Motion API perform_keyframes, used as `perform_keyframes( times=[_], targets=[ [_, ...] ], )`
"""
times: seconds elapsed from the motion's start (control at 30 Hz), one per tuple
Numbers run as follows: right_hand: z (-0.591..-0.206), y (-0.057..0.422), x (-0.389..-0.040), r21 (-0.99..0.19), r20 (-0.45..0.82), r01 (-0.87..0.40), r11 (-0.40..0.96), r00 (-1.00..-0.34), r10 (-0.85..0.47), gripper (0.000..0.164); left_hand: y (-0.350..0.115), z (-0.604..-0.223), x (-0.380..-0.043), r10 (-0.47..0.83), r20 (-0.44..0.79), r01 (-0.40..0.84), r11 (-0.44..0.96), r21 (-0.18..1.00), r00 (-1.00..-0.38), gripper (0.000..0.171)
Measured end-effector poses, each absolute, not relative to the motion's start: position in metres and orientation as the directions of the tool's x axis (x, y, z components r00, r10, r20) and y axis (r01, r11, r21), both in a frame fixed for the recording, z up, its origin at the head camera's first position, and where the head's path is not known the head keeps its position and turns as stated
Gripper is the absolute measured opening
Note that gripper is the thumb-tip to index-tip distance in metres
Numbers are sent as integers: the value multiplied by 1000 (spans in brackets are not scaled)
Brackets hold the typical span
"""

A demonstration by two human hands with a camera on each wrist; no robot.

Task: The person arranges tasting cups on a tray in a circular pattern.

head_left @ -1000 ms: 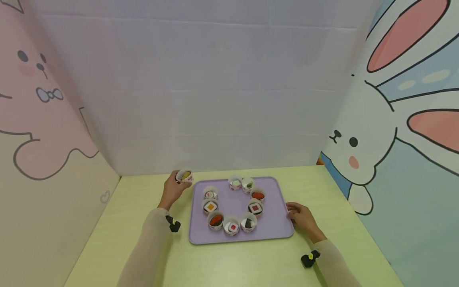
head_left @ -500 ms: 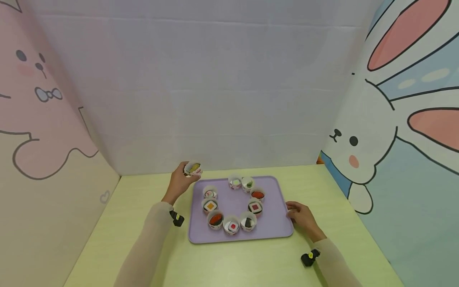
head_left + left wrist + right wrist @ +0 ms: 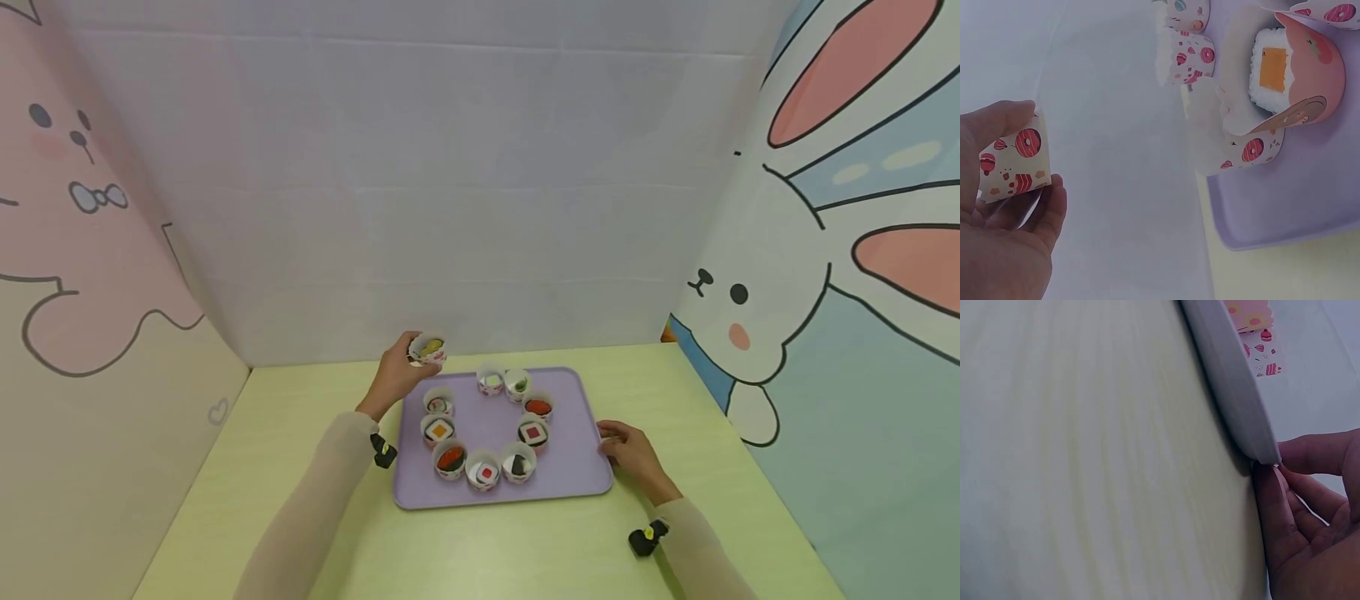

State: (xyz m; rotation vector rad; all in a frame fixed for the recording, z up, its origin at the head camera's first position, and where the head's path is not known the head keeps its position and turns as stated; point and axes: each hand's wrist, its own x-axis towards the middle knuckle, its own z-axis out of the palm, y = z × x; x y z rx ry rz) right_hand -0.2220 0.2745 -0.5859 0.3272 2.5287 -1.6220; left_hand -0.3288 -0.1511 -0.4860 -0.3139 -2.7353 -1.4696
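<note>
My left hand (image 3: pixel 392 382) holds a patterned paper baking cup (image 3: pixel 427 350) with a yellow-topped sushi piece in it, raised over the far left corner of a lilac tray (image 3: pixel 480 429). In the left wrist view, thumb and fingers grip that cup (image 3: pixel 1019 159) from opposite sides. More paper cups holding sushi stand in a loose ring on the tray, among them an orange-centred roll (image 3: pixel 439 430) and a red-topped piece (image 3: pixel 451 459). At the tray's right side, my right hand (image 3: pixel 636 460) pinches the rim (image 3: pixel 1254 434) between thumb and fingers.
The tray lies on a pale yellow-green table (image 3: pixel 495 550). A white sheet (image 3: pixel 450 192) hangs behind the table, close to the tray's far side. Cartoon-printed panels, one with a rabbit (image 3: pixel 765 292), stand at both sides.
My left hand has carried the cup rightward and slightly up, from beside the tray to over its far left corner. My right hand and the tray stay almost where they were.
</note>
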Motion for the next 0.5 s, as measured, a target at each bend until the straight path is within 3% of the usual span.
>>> perform_keyframes(
  times=[0.5],
  targets=[
    [-585, 274, -222, -880, -216, 249, 404, -968, 127, 45, -128, -503, -342, 254, 70, 208, 572, 793, -965, 64]
  ],
)
